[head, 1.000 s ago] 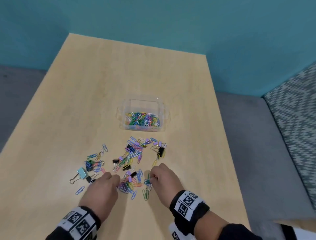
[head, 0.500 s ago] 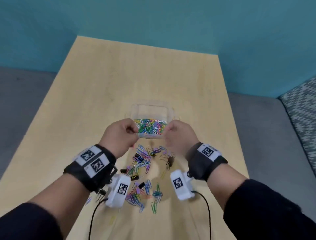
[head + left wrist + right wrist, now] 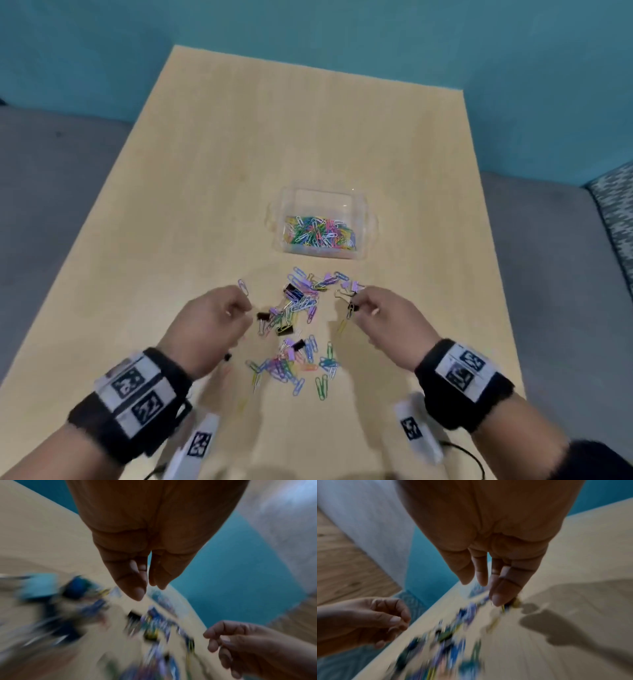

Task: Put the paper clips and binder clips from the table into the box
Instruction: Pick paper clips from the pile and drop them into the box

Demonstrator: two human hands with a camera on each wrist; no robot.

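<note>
Teal walls [image 3: 445, 51] back a pale wooden table [image 3: 239, 154], with grey floor [image 3: 51, 171] on either side. Near the table's middle stands the clear box [image 3: 368, 219], uncovered, with a layer of coloured paper clips [image 3: 320, 234] on its bottom. Half a second ago both hands were up at the box's near rim; now they have drawn back toward the person and hover over the loose pile [image 3: 294, 329] of paper clips and binder clips that lies between box and body. The left hand [image 3: 209, 325] is at the pile's left edge, its fingers loosely curled and holding nothing that can be seen; a lone lilac clip [image 3: 243, 287] lies just beyond its knuckles. The right hand [image 3: 387, 322] is at the pile's right edge, thumb and fingers drawn together close to a black binder clip [image 3: 352, 306]; whether it has hold of that clip cannot be told, since both wrist views are smeared by motion. A second earlier the hands were lower, at the near end of the pile. The box sits as it did, and the pile looks much the same. Black wristbands [image 3: 137, 394] with printed markers wrap both wrists.
</note>
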